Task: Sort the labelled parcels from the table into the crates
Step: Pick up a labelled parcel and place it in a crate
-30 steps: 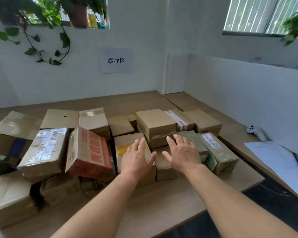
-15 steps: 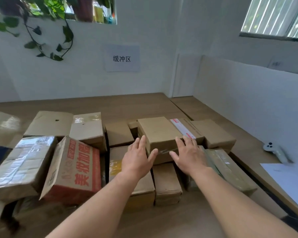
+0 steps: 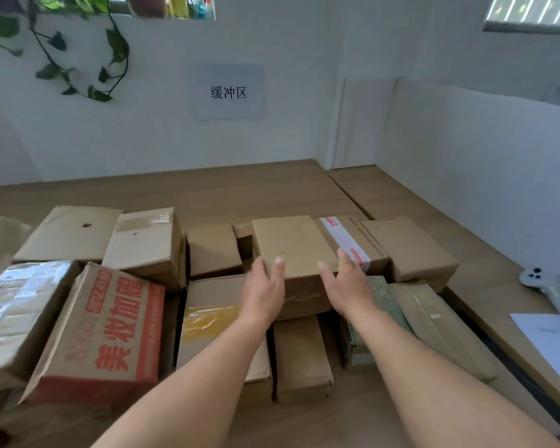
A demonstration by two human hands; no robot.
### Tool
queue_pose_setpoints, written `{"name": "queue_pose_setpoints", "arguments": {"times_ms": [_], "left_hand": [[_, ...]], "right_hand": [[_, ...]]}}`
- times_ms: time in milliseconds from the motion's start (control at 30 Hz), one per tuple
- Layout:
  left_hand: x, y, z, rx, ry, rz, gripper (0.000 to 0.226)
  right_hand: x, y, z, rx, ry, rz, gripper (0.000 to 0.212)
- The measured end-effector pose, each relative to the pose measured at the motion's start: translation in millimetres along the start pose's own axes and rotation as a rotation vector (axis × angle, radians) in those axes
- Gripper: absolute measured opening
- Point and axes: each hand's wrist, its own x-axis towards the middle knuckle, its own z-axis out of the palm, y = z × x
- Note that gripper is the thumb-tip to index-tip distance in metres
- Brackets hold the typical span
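Wooden table [image 3: 272,192], parcel [image 3: 291,250] between both hands' half-hidden fingers.

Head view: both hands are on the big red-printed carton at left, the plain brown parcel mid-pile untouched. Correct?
Not quite. In the head view the left hand and right hand are on either side of the plain brown parcel mid-pile, fingers on its top. The untouched one is the red-printed carton at left.

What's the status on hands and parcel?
Left hand and right hand open, flanking the plain brown box. Not lifted. Taped box crowds its right side.
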Motion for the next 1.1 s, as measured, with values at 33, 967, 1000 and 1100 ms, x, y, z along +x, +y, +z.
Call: {"name": "queue_pose_setpoints", "arguments": {"times_ms": [33,967,1000,1100], "left_hand": [[1,-1,-2,-0.011,0.085,-0.021,0.058],[-94,53,-32,-0.403,0.065,-0.152,0.034],[-98,52,-33,-0.406,0.041,-0.146,0.038],[-109,47,-31,-0.383,-0.035,-0.108,0.085]], "right_hand": [[1,3,-4,0.015,0.065,0.038,0.060],[-16,15,-77,0.640,-0.453,0.085,0.128],[-17,15,-80,0.637,-0.482,0.053,0.109],[-14,13,-88,0.627,-0.543,-0.059,0.057]]}}
